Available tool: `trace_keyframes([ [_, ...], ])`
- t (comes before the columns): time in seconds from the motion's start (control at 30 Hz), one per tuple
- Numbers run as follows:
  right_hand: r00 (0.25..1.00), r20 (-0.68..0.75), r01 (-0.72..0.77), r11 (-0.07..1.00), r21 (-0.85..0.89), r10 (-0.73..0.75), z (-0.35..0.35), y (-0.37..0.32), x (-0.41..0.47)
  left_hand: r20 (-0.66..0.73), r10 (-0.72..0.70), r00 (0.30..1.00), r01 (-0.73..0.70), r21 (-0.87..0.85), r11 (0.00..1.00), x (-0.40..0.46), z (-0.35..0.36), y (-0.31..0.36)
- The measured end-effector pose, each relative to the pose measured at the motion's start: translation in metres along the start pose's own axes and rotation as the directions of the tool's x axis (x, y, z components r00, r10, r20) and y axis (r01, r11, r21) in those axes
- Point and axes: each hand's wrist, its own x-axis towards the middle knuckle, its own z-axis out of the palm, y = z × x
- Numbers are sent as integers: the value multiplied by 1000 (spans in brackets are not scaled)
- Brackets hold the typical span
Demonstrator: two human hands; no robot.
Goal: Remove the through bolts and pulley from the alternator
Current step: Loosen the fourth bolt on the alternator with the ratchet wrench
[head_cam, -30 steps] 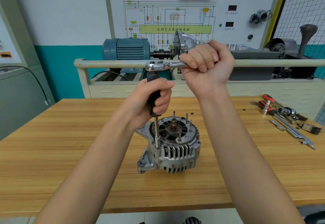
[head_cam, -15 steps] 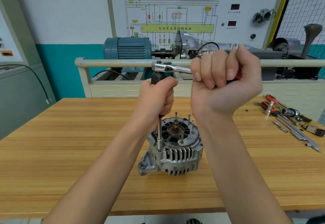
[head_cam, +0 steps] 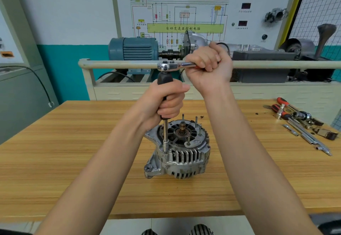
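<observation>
Left hand point(head_cam: 166, 103) grip wrapped round driver handle point(head_cam: 164, 81); right hand point(head_cam: 210, 68) grip fisted round ratchet point(head_cam: 171, 66) handle.

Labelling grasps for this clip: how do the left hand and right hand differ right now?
The left hand grips the upright black driver handle above the alternator; the right hand grips the roughly level ratchet handle. The left hand sits lower, nearer the alternator; the right hand is higher, at ratchet level. Both are closed fists on one joined tool.
</observation>
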Motion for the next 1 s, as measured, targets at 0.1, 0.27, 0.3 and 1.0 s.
trace_keyframes([
  [0.1, 999, 8, 49, 999, -8, -49, 0, -2, -5, -95, 2, 995, 2, 41, 999, 2, 2, -2],
  [0.27, 948, 115, 317, 920, -232, -297, 11, 10, -28, -469, 130, 873, -49, 181, 982, 5, 13, -6],
  [0.3, 925, 175, 376, 879, -294, -337, 13, 16, -32, -536, 151, 831, -49, 200, 979, 7, 15, -8],
  [1.0, 990, 99, 102, 995, -14, -100, -2, 3, -9, -104, -35, 994, 39, 40, 998, -3, 2, -2],
])
